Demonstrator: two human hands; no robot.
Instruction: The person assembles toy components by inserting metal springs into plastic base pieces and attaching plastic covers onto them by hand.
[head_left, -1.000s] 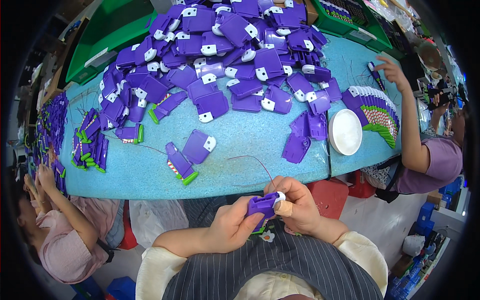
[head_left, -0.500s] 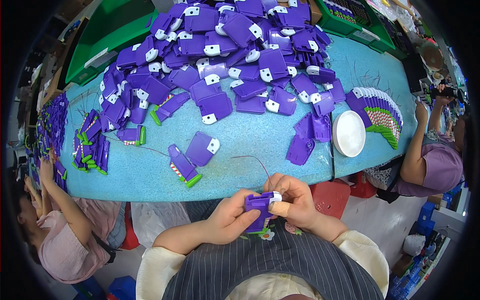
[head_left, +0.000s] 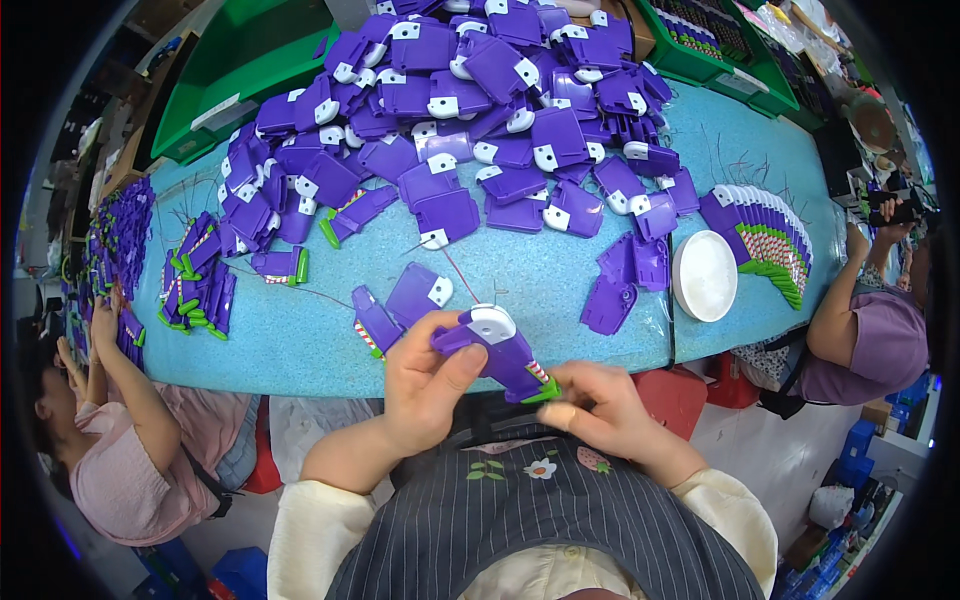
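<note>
My left hand (head_left: 430, 380) grips a purple plastic casing (head_left: 503, 362), its thumb pressed on the face. The casing has a white rounded cap, a red-and-white striped strip and a green end, and it is tilted with the cap up and leftward. A thin dark red wire (head_left: 462, 277) sticks up from the cap. My right hand (head_left: 600, 405), with a tan bandage on the thumb, is closed with its fingertips at the green end. Just beyond my left hand, a purple part with a striped edge (head_left: 375, 318) lies beside a purple-and-white shell (head_left: 418, 292).
A large heap of purple-and-white shells (head_left: 470, 90) covers the far blue table (head_left: 480, 270). Assembled pieces lie in a pile (head_left: 200, 280) at left and a fan (head_left: 760, 240) at right. A white round dish (head_left: 705, 276) stands nearby. Co-workers (head_left: 130, 450) sit at both sides.
The casing has been raised toward the table and turned, so its white cap now points up. My right hand has shifted from the cap and wire down to the green end.
</note>
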